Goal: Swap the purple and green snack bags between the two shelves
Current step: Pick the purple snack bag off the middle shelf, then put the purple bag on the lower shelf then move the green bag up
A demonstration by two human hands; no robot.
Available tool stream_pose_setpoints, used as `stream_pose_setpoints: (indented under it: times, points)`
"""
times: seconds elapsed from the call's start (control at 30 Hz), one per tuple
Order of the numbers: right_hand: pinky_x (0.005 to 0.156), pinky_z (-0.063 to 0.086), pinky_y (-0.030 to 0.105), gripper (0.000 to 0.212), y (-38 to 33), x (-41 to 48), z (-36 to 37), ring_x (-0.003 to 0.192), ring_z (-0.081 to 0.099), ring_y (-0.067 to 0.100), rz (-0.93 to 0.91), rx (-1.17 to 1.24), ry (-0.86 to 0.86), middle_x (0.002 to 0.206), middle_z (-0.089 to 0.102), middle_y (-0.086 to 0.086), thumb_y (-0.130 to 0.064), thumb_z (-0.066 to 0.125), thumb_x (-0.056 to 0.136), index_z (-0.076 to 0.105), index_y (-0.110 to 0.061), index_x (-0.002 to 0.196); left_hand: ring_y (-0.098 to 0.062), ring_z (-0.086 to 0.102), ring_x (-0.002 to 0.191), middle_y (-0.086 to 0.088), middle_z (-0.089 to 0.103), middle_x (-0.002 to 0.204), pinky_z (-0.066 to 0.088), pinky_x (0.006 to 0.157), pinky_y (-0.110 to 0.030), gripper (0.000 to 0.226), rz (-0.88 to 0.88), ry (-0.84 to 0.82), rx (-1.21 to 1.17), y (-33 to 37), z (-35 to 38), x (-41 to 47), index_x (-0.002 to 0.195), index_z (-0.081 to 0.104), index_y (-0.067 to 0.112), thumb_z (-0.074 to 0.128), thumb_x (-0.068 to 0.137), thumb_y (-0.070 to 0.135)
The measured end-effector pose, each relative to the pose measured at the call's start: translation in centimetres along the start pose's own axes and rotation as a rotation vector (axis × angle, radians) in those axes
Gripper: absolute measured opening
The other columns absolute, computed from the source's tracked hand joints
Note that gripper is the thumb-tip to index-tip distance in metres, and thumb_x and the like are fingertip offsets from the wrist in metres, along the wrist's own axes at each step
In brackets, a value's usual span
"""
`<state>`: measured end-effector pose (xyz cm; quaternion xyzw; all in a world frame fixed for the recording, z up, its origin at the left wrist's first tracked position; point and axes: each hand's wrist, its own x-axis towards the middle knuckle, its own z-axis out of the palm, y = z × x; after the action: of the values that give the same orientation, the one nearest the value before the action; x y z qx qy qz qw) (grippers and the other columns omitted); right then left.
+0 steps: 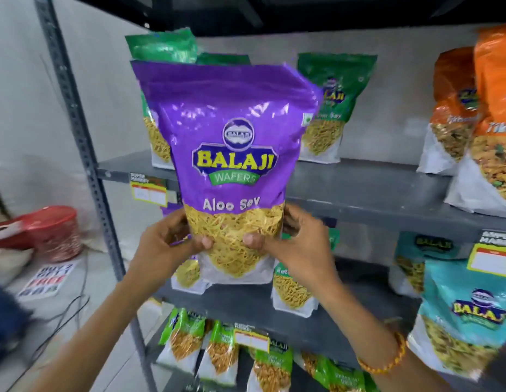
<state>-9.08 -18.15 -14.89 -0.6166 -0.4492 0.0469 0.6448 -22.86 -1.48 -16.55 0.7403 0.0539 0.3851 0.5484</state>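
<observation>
**Observer:** What are you holding, and where is it?

**Operator:** I have a purple Balaji Aloo Sev bag (227,171) upright in front of the rack, its base level with the gap under the upper shelf (359,190); my left hand (164,244) and right hand (298,244) pinch its lower corners, thumbs pressed on the front, fingers curled behind, so both are clamped on the bag; I hold it low, I think, so the label faces me and the floppy top stays upright.

**Observer:** Where do the green ones sit?

**Operator:** Green sev bags (329,108) stand along the back edge of the upper shelf, one just right of my bag, more (161,46) hidden behind it near the left post (84,154); on the lower shelf (246,304) I see another green-topped bag (292,290) beside my right wrist and a sliver of purple (172,210) behind my left hand.

**Observer:** So the swap is where?

**Operator:** Unfinished, as I judge it; greens are up top and this purple is in the air, touching no shelf; I would need a free spot at the upper shelf's front left edge, and I cannot tell whether one exists behind the bag.
</observation>
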Motion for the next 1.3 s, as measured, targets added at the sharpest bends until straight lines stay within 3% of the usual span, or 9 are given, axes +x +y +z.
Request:
stream_pose_setpoints:
  times: [0.13, 0.27, 0.47, 0.57, 0.63, 0.73, 0.9, 1.03, 1.3]
  points:
    - [0.072, 0.052, 0.014, 0.043, 6.0, -3.4, 2.3, 0.087, 0.067, 0.000, 0.111, 0.103, -0.093, 0.089, 0.074, -0.022, -0.023, 0.087, 0.051, 0.067, -0.030, 0.089, -0.008, 0.067, 0.088, 0.009, 0.076, 0.093, 0.055, 0.073, -0.019, 0.066, -0.137, 0.066, -0.021, -4.6, -0.3, -5.3, 0.098, 0.068, 0.019, 0.087, 0.039, 0.040]
    - [0.074, 0.055, 0.023, 0.047, 13.0, -5.1, 4.1, 0.082, 0.068, 0.004, 0.284, 0.175, -0.149, 0.082, 0.076, -0.017, -0.016, 0.090, 0.046, 0.066, -0.025, 0.086, -0.020, 0.066, 0.099, -0.002, 0.074, 0.103, 0.054, 0.087, -0.043, 0.062, -0.319, 0.110, 0.059, -10.9, -0.2, -8.1, 0.101, 0.067, 0.024, 0.085, 0.044, 0.040]
    - [0.070, 0.051, 0.027, 0.046, 21.0, -2.6, 5.0, 0.075, 0.069, 0.017, 0.406, -0.031, -0.053, 0.076, 0.075, -0.005, -0.011, 0.087, 0.052, 0.063, -0.023, 0.089, -0.015, 0.066, 0.092, -0.002, 0.074, 0.101, 0.054, 0.086, -0.052, 0.060, -0.451, 0.018, 0.128, -19.3, 1.0, -4.6, 0.110, 0.058, 0.031, 0.079, 0.055, 0.041]
    - [0.064, 0.053, 0.039, 0.041, 23.5, -0.4, 5.7, 0.074, 0.068, 0.027, 0.432, -0.124, 0.013, 0.072, 0.073, 0.000, -0.021, 0.087, 0.051, 0.062, -0.030, 0.082, -0.015, 0.063, 0.104, 0.002, 0.068, 0.114, 0.053, 0.088, -0.028, 0.061, -0.472, -0.019, 0.128, -22.3, 1.5, -1.8, 0.121, 0.051, 0.024, 0.076, 0.066, 0.029]
    - [0.066, 0.052, 0.047, 0.039, 25.1, 0.7, 6.2, 0.075, 0.064, 0.036, 0.460, -0.175, 0.062, 0.080, 0.072, 0.013, -0.025, 0.086, 0.051, 0.061, -0.033, 0.079, -0.014, 0.060, 0.091, 0.004, 0.066, 0.101, 0.046, 0.071, -0.010, 0.057, -0.459, -0.024, 0.175, -23.7, 1.9, -0.3, 0.123, 0.049, 0.019, 0.074, 0.072, 0.017]
    - [0.057, 0.043, 0.036, 0.038, 26.9, 1.3, 6.7, 0.060, 0.050, 0.021, 0.450, -0.234, 0.107, 0.070, 0.067, 0.011, -0.019, 0.086, 0.054, 0.058, -0.028, 0.077, -0.015, 0.058, 0.083, 0.002, 0.063, 0.092, 0.042, 0.067, -0.013, 0.055, -0.471, -0.034, 0.196, -25.3, 2.4, 1.2, 0.121, 0.048, 0.018, 0.073, 0.073, 0.012]
    - [0.061, 0.051, 0.024, 0.043, 28.7, 1.5, 7.4, 0.068, 0.063, 0.004, 0.454, -0.229, 0.142, 0.079, 0.068, -0.005, -0.014, 0.084, 0.057, 0.055, -0.031, 0.084, -0.023, 0.061, 0.107, -0.005, 0.066, 0.117, 0.049, 0.085, -0.033, 0.054, -0.466, -0.020, 0.245, -27.1, 2.9, 1.9, 0.113, 0.045, 0.038, 0.071, 0.073, 0.012]
    - [0.060, 0.044, 0.006, 0.062, 28.8, 1.9, 7.7, 0.075, 0.063, -0.006, 0.442, -0.218, 0.127, 0.087, 0.067, -0.008, -0.045, 0.077, 0.055, 0.057, -0.012, 0.103, -0.019, 0.056, 0.118, 0.000, 0.059, 0.130, 0.049, 0.096, -0.049, 0.062, -0.454, 0.038, 0.216, -27.2, 3.3, 1.9, 0.123, 0.040, 0.044, 0.069, 0.075, 0.017]
    - [0.067, 0.048, 0.006, 0.041, 27.2, -4.6, 4.6, 0.078, 0.063, 0.001, 0.360, -0.337, 0.298, 0.087, 0.068, -0.008, -0.025, 0.077, 0.070, 0.057, -0.020, 0.106, -0.023, 0.048, 0.127, 0.002, 0.046, 0.140, 0.044, 0.095, -0.034, 0.061, -0.310, 0.196, 0.421, -23.9, 6.4, -2.3, 0.136, 0.033, 0.025, 0.062, 0.083, 0.015]
